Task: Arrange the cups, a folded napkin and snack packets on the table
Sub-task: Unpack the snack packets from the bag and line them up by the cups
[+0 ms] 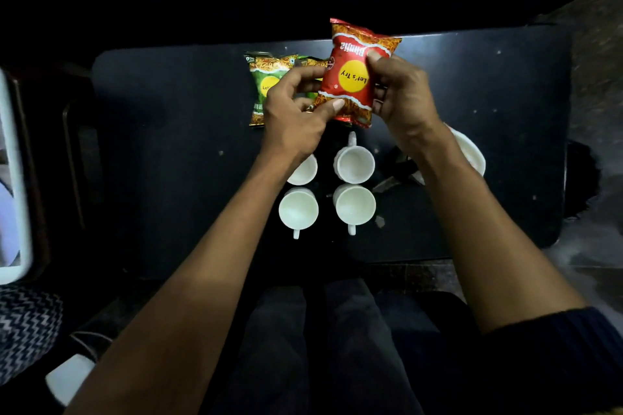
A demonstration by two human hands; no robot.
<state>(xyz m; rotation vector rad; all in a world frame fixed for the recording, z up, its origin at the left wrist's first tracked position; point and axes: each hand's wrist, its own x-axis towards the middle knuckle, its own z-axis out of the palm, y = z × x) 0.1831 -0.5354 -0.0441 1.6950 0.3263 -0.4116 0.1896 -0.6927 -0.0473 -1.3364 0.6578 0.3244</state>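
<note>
A red snack packet [354,71] with a yellow circle is held above the far middle of the dark table [161,145]. My left hand [296,111] pinches its lower left edge and my right hand [401,94] grips its right side. A green snack packet [263,81] lies flat on the table behind my left hand, partly hidden. Several white cups stand in a square below the hands: one [354,163] at the back right, one [298,209] at the front left, one [354,207] at the front right, and one [305,170] half hidden by my left wrist.
A white bowl or cup [472,152] sits to the right, mostly behind my right forearm. Something dark and crumpled [397,168] lies between it and the cups. My legs show below the table's near edge. A white-framed object [13,178] stands at the far left.
</note>
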